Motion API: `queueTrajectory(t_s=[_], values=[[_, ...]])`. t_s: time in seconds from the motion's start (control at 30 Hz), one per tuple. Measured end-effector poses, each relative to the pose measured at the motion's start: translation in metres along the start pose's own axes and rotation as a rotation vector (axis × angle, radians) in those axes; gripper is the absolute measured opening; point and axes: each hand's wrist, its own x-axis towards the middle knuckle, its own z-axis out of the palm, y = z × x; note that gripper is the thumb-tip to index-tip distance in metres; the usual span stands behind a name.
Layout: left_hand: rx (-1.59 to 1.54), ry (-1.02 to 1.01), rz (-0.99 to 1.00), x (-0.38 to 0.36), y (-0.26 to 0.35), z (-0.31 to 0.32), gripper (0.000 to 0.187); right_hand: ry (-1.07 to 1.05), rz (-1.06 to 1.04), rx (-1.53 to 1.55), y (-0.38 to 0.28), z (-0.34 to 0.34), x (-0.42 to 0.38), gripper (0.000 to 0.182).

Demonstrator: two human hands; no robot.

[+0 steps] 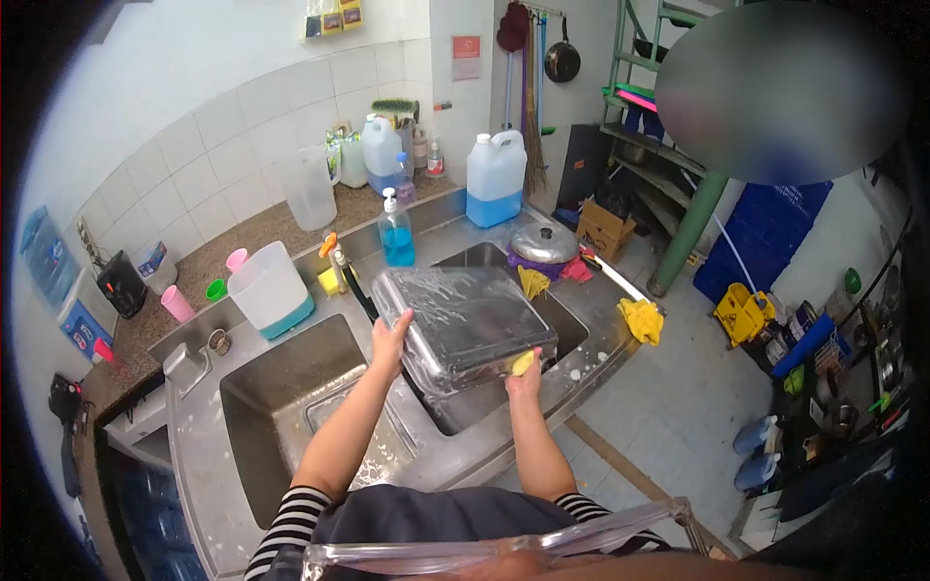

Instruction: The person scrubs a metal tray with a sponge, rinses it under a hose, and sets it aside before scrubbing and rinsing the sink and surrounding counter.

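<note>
A large rectangular pan [470, 315], shiny and streaked with suds, is tilted bottom up over the right basin [572, 334] of a steel double sink. My left hand [390, 339] grips its left edge, fingers bent around the side. Pinched in my right hand [524, 378] is a yellow sponge [523, 363], pressed against the pan's near right side. Behind the pan are the tap [337, 254] with an orange handle and a pump bottle of blue liquid [397, 232]. The left basin [257, 387] holds a flat metal piece [334, 412] and some foam.
A clear tub of teal liquid [271, 290] stands behind the left basin. On the right side are a jug of blue liquid [496, 184], a metal lid [543, 242] and a yellow cloth [640, 320]. Another person [785, 97], blurred, is at upper right.
</note>
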Motion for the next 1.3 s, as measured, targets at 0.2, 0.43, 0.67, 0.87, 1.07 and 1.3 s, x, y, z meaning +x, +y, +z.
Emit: queueTrajectory(t_s=[0.2,0.43,0.67,0.87,1.07,1.3], values=[[0.156,0.037,-0.172,0.042,-0.076,-0.039,0.048,0.177,0.012,0.045,0.012,-0.015,0.045,0.038],[0.048,0.064,-0.391,-0.021,-0.09,-0.164,0.019,0.297,-0.074,-0.006,0.032,-0.038,0.109,0.035],[0.612,0.404,-0.978,-0.137,-0.218,-0.362,0.024,0.239,0.127,-0.164,0.021,-0.005,0.088,0.038],[1.01,-0.02,-1.06,-0.174,-0.228,-0.385,0.049,0.104,0.458,-0.327,0.003,-0.001,0.059,0.032],[0.776,-0.282,-0.922,-0.158,-0.354,-0.395,0.046,-0.073,0.686,-0.42,0.09,0.145,-0.03,0.027],[1.251,0.479,-0.84,-0.155,-0.267,-0.371,0.04,-1.454,-0.633,-1.232,0.328,0.329,-0.05,0.05]])
